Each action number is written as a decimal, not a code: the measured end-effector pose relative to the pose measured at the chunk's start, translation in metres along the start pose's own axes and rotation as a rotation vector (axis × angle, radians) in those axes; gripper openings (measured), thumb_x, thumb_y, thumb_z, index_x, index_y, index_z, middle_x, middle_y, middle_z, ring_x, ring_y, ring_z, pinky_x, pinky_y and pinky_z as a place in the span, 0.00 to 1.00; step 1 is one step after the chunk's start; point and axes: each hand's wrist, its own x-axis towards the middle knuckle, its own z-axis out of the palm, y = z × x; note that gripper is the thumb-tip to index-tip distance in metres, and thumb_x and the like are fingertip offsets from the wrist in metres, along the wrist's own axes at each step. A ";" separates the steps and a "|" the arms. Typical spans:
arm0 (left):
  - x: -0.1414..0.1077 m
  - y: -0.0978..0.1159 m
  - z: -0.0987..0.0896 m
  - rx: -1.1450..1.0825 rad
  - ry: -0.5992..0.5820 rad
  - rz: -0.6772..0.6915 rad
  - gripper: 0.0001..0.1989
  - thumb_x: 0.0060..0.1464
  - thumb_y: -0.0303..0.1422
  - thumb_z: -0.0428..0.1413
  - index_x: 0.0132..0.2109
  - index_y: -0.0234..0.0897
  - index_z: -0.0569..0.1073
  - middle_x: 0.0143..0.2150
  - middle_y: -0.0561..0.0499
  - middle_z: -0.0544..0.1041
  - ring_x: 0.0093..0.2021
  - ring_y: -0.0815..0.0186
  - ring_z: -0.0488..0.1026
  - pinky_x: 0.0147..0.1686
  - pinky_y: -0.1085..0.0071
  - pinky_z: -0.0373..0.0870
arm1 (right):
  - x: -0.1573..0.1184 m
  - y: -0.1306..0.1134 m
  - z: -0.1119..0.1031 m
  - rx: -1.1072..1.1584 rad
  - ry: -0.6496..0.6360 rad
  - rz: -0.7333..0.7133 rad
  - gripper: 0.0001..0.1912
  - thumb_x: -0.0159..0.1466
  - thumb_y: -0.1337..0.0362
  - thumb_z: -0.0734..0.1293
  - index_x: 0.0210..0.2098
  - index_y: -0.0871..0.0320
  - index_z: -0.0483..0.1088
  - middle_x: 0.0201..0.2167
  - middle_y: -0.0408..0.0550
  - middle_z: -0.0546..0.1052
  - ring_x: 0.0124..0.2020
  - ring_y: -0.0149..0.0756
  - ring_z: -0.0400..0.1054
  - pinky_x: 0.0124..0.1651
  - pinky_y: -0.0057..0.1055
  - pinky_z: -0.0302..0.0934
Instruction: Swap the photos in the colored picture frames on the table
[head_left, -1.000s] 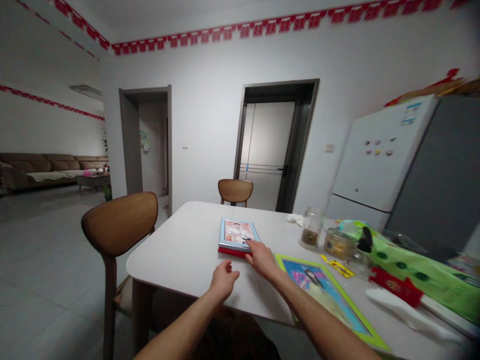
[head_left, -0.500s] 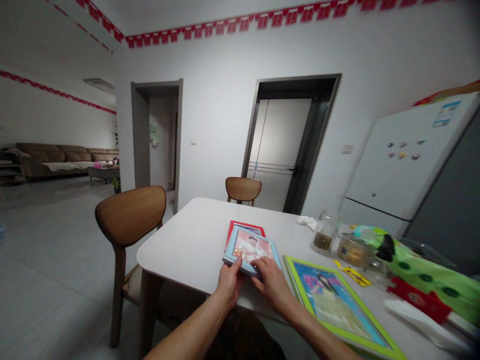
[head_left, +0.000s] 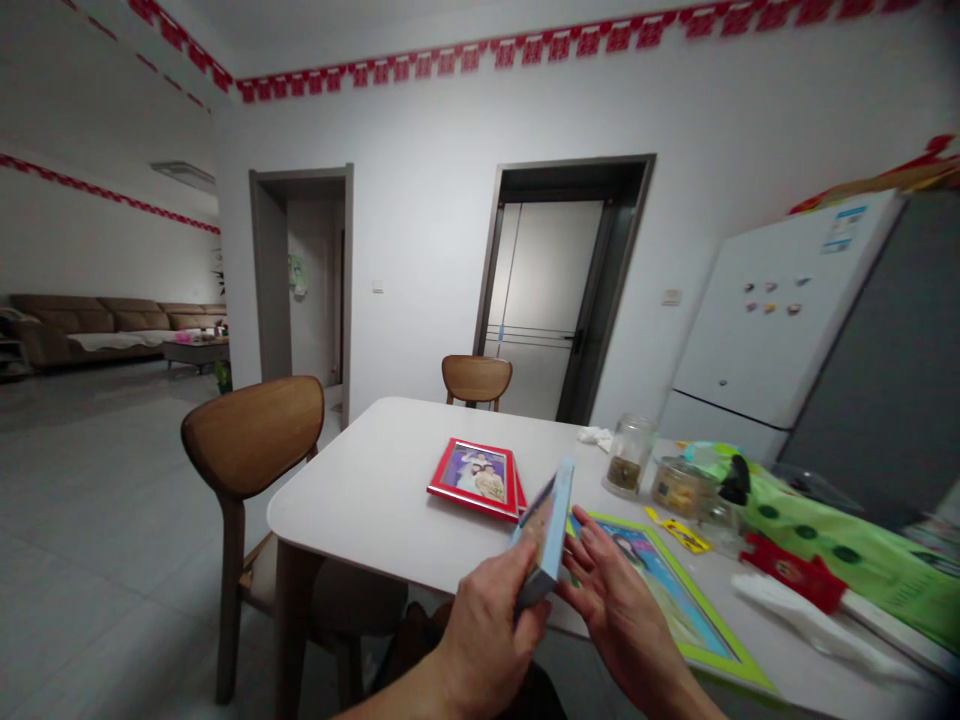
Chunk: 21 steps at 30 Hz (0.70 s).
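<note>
My left hand [head_left: 491, 610] is closed around the lower end of a light blue picture frame [head_left: 553, 530], which is tilted up on edge above the table's front edge. Just right of it, my right hand [head_left: 611, 590] is open, palm toward the frame's back, fingers apart. Whether its fingertips touch the frame I cannot tell. Red picture frames [head_left: 475, 478], one partly under another, lie on the white table [head_left: 360, 490] beyond my left hand. A large green picture frame [head_left: 720, 625] lies to the right, partly hidden behind my right hand.
A glass jar [head_left: 628, 455], a lower jar [head_left: 679, 487], a yellow packet [head_left: 686, 535], a green bag [head_left: 825, 530] and a red item [head_left: 795, 572] crowd the table's right side. One wooden chair [head_left: 255, 435] stands at the left, another [head_left: 477, 378] behind the table.
The blue frame has been lifted off the red frames and turned up on edge. My right hand has let go of it and opened. The view has shifted slightly right.
</note>
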 end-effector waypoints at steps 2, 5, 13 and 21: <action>-0.008 -0.003 0.006 0.188 -0.072 0.099 0.22 0.48 0.26 0.48 0.52 0.32 0.60 0.50 0.42 0.67 0.49 0.59 0.64 0.49 0.65 0.61 | -0.003 0.002 -0.007 0.013 0.016 0.043 0.35 0.48 0.53 0.65 0.53 0.53 0.53 0.41 0.48 0.72 0.42 0.40 0.66 0.37 0.33 0.64; -0.020 -0.014 0.023 0.421 -0.143 0.247 0.21 0.49 0.30 0.49 0.51 0.30 0.61 0.49 0.39 0.67 0.49 0.57 0.64 0.48 0.64 0.63 | -0.002 0.011 -0.018 -0.091 0.025 0.108 0.33 0.45 0.55 0.66 0.50 0.56 0.59 0.36 0.48 0.75 0.36 0.41 0.69 0.36 0.34 0.64; -0.043 -0.043 0.053 0.699 -0.159 0.415 0.14 0.53 0.34 0.45 0.47 0.36 0.63 0.46 0.45 0.71 0.45 0.58 0.68 0.37 0.68 0.70 | 0.009 0.039 -0.043 -0.386 -0.130 0.115 0.25 0.45 0.61 0.62 0.42 0.62 0.67 0.32 0.49 0.76 0.33 0.40 0.69 0.38 0.34 0.62; -0.040 -0.046 0.047 0.491 -0.461 0.180 0.16 0.53 0.29 0.46 0.50 0.35 0.61 0.53 0.40 0.64 0.54 0.56 0.58 0.48 0.63 0.61 | 0.043 0.065 -0.058 -1.303 -0.076 -0.150 0.24 0.46 0.67 0.58 0.42 0.67 0.67 0.38 0.58 0.73 0.37 0.41 0.68 0.41 0.32 0.58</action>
